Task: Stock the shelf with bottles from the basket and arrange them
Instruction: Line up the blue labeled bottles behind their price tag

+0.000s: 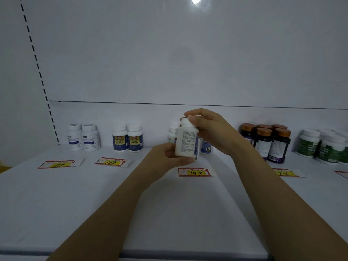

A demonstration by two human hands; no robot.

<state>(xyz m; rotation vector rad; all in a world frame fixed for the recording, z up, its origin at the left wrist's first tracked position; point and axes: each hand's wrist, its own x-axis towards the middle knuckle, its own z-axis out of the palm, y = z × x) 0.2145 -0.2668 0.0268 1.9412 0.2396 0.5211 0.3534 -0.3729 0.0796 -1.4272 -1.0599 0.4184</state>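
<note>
You hold one white bottle [186, 142] over the shelf [75, 194]: left hand [169, 157] grips its bottom, right hand [205, 127] grips its cap. Next, I think, stand it behind your hands.

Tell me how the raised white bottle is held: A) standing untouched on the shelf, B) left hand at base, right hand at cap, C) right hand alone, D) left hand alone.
B: the left hand grips the white bottle at its base while the right hand pinches its cap.
</note>
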